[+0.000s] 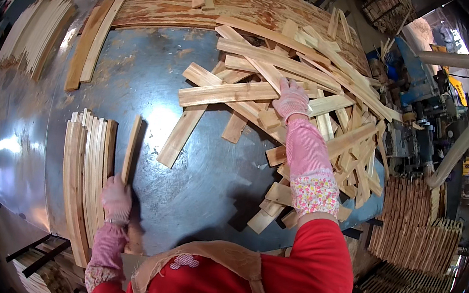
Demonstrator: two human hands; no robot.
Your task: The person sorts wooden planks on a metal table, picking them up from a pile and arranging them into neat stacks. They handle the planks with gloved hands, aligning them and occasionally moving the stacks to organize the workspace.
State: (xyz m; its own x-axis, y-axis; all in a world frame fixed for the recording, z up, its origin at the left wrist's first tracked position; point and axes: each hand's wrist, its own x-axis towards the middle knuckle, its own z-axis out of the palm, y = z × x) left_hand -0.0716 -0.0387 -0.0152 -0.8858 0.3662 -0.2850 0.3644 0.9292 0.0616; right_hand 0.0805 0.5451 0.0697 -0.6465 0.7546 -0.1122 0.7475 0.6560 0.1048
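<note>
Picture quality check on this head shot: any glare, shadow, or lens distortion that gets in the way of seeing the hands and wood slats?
Head view: strong fisheye bend, black vignette at the rim; the metal table shows bright glare at left and centre; the person's shadow falls at the near edge; both the left hand on an upright slat and the right hand on the loose slat pile are sharp and well lit; background at right is overexposed.

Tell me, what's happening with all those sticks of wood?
A person in pink gloves is working at a shiny metal table. The right hand reaches into a messy heap of wooden slats and rests on one. The left hand holds a single slat on its edge, right beside a neat row of slats. More stacks sit around the table.
</note>
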